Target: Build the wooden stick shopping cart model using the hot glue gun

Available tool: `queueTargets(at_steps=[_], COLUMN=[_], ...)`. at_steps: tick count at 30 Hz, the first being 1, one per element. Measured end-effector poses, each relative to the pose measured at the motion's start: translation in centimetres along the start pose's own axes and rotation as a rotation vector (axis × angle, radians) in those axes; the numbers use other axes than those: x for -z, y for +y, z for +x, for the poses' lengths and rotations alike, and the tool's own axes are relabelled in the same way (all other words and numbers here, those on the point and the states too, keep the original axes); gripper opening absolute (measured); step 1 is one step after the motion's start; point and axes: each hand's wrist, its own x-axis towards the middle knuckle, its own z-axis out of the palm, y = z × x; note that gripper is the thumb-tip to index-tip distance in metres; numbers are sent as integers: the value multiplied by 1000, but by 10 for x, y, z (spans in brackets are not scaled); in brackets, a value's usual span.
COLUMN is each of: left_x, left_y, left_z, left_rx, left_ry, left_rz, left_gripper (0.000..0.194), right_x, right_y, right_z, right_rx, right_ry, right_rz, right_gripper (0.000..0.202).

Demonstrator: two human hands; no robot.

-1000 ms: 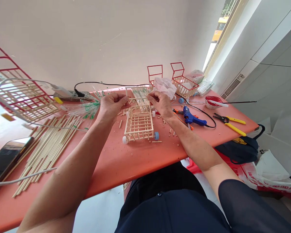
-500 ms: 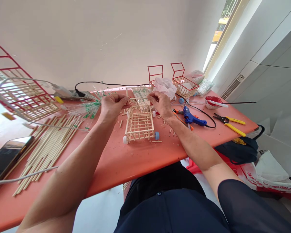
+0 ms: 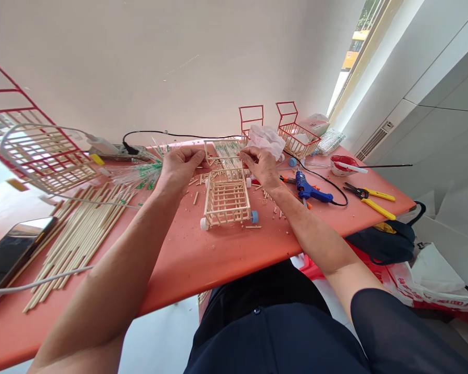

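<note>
Stick cart (image 3: 226,200) slightly further R in view, R hand (image 3: 261,165) pinching handle (image 3: 224,157), L hand (image 3: 179,167) alongside, pinch unclear

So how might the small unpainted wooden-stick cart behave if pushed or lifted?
The cart looks light: an open lattice of thin wooden sticks. Its round blue and white wheels may let it roll. Such slender framing could snap if squeezed hard.

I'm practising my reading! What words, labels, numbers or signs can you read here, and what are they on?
No text is clear enough to quote.
Red-and-white plastic bag: red printing, too blurred to read.
Clear wrappers: green marks, too small to tell if they're letters.
Yellow vehicle outside: a small mark, too blurred to read.
</note>
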Motion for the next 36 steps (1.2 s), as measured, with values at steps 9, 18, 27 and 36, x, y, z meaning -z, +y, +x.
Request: queueTargets(at_steps=[9,18,27,36], left_x=[-1,-4,0,-3], left_y=[-6,-7,-4,-6], left_z=[0,0,0,0], left_rx=[-34,-32,-15,-15], left_ry=[32,46,-6,32], left_rz=[32,39,19,41], left_gripper=[10,11,5,13], right_x=[-1,-3,-1,0], right_y=[2,3,7,0], right_z=[-1,-1,-2,-1], right_rx=[26,14,4,10], right_ry=[3,16,-8,9], right_rz=[10,-12,19,-49], right_gripper=[33,23,54,40])
